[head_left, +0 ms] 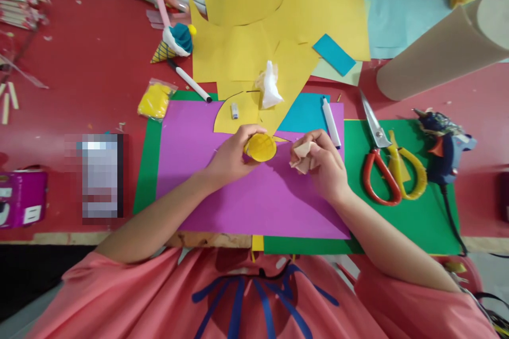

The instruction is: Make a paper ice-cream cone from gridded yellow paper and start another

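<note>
The yellow paper cone (260,146), marked with a grid pattern, lies over the purple sheet (246,190), near that sheet's upper edge. The left hand (230,156) is closed around the cone, fingers curled over its rim with the open mouth turned toward the camera. The right hand (324,161), just right of the cone and also above the purple sheet, pinches a crumpled beige wad of paper (304,156) between fingertips and thumb.

Judged step: stuffing or fitting the wad into the cone; the two are near but apart. The next move appears to call for bringing the wad to the cone's mouth while the left grip stays light enough not to crush the paper.

Right of the purple sheet, on the green sheet (417,222), lie scissors (382,164) and, further right, a glue gun (445,143). Above the purple sheet lie yellow paper offcuts (278,10) and a finished cone model (175,45).
</note>
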Demonstrator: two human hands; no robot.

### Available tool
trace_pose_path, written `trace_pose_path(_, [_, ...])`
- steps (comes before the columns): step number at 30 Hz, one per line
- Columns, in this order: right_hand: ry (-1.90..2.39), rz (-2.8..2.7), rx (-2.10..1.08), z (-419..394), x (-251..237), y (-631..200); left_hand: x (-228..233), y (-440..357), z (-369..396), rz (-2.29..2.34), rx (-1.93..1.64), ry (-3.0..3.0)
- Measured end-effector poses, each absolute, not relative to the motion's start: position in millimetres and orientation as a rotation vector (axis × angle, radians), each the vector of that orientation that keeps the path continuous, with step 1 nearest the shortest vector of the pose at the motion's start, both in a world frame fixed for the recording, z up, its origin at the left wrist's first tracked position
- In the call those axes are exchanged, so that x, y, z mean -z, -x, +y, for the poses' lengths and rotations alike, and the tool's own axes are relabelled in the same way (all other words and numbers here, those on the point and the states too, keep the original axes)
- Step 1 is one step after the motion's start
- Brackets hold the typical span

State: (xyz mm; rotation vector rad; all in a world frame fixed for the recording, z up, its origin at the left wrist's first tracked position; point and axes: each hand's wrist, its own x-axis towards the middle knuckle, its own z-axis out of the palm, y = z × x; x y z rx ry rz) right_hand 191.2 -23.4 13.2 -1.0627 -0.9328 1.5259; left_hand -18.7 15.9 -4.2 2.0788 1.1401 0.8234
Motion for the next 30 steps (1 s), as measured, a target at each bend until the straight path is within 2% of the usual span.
trace_pose_path(3, [1.093,-1.116,-1.386,-28,-11,-191,2,17,14,1.146,-0.617,-2.195])
trace_pose_path(10, [1.103,-1.605,-0.786,-33,-14,-191,-7,12,12,1.183,-0.268,-2.349])
trace_pose_path(16, [1.191,-1.578,-0.933,-35,-11,-187,-4,5,4,1.212,-0.245,-2.485])
trace_pose_path(22, [1.155,-1.717,-0.764,-30,-13,-188,-12,-1,1,1.305,-0.075,-2.403])
trace_pose_path(30, [1.018,-1.635,-0.961,-36,-12,-191,-16,1,4,1.380,-0.034,-2.316])
